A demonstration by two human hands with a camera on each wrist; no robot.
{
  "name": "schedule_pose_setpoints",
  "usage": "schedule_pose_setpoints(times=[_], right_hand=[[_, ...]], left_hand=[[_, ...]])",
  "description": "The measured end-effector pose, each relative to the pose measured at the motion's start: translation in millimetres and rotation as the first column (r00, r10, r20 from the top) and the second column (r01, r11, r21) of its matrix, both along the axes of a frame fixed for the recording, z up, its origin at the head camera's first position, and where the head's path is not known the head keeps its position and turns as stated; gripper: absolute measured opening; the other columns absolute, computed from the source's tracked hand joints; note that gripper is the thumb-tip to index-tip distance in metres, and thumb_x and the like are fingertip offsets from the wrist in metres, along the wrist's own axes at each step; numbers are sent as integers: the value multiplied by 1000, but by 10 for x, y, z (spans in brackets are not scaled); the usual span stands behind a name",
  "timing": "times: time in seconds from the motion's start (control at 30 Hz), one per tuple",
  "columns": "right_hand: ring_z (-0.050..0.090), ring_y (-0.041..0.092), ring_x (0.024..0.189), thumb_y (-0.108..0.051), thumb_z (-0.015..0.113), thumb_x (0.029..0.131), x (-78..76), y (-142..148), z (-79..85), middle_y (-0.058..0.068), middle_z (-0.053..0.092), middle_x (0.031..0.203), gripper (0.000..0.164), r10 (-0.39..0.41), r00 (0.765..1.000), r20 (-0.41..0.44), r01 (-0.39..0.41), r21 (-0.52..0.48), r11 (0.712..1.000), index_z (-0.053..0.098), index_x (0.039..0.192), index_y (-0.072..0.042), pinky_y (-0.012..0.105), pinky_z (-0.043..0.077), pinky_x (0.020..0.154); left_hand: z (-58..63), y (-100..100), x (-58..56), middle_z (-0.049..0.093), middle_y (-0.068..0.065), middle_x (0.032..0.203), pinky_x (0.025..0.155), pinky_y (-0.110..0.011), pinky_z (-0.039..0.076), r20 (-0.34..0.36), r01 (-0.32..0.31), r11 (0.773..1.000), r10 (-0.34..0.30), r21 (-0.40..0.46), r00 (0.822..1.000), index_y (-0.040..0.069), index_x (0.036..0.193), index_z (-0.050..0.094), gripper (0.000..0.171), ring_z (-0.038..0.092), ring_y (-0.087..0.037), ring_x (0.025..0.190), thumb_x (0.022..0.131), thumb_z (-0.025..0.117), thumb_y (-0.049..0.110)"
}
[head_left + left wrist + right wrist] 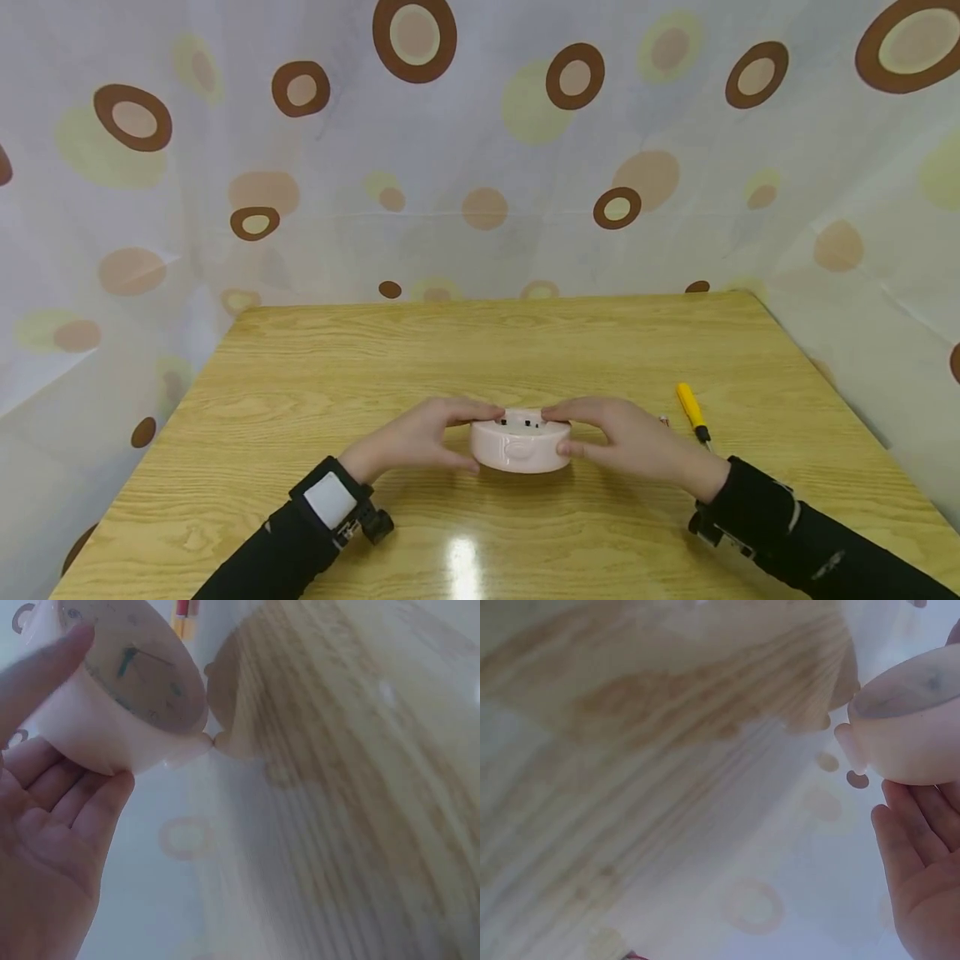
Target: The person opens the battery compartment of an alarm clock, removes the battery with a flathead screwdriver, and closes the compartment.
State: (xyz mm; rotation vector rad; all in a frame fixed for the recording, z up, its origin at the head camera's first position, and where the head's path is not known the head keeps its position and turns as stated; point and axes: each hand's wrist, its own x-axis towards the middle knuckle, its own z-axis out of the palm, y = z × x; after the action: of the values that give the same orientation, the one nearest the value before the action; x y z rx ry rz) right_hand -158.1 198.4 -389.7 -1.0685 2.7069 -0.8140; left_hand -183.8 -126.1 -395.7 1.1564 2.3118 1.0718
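A pale pink round alarm clock (521, 450) is held between both hands above the table's middle in the head view. Small black parts show on its upper, inner side there. Its dial with green hands appears in the left wrist view, on the clock (142, 667). My left hand (423, 437) grips the clock's left side, fingers at the far edge and thumb low in front. On the opposite side my right hand (626, 437) holds it, thumb against the near wall. The right wrist view catches the clock (915, 742) above the right hand's fingers (915, 832).
A screwdriver (690, 406) with a yellow handle lies right of the right hand on the wooden table (360, 358). A tiny reddish item (664, 421) is partly hidden behind that hand. Patterned cloth (487, 150) hangs around the table's back and sides.
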Motion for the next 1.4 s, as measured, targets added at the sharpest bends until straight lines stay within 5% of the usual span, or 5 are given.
schedule_pose_setpoints(times=[0.33,0.53,0.8,1.4], right_hand=[[63,36,135,-37,65,107,43,-6,-20,9,68,145,46,3,999,-50,-2,26,1000,64,144,-9,59,50,110],[63,36,134,-48,85,89,115,-97,21,12,66,145,74,-7,994,-111,19,110,994,61,145,-6,58,52,108],[68,35,124,-20,90,86,113,-131,-32,13,70,135,60,4,978,-211,23,125,992,65,137,-4,53,58,100],[73,33,120,-40,73,101,37,-108,-32,7,76,128,44,-109,992,62,113,-58,992,66,132,-10,53,58,99]], left_hand=[[-27,10,44,63,-13,151,117,-50,48,-134,-36,998,30,-41,991,8,148,61,66,61,-32,140,89,88,16],[-21,10,52,62,-13,152,116,-52,48,-137,-48,998,41,-44,990,10,149,60,65,60,-33,141,91,86,18],[-29,12,34,61,-12,153,118,-53,46,-94,-51,998,48,-28,994,9,150,60,64,57,-33,144,91,86,17],[-115,106,32,67,-15,142,110,-42,54,-18,-188,982,189,32,982,3,149,55,52,67,-32,132,102,73,15]])
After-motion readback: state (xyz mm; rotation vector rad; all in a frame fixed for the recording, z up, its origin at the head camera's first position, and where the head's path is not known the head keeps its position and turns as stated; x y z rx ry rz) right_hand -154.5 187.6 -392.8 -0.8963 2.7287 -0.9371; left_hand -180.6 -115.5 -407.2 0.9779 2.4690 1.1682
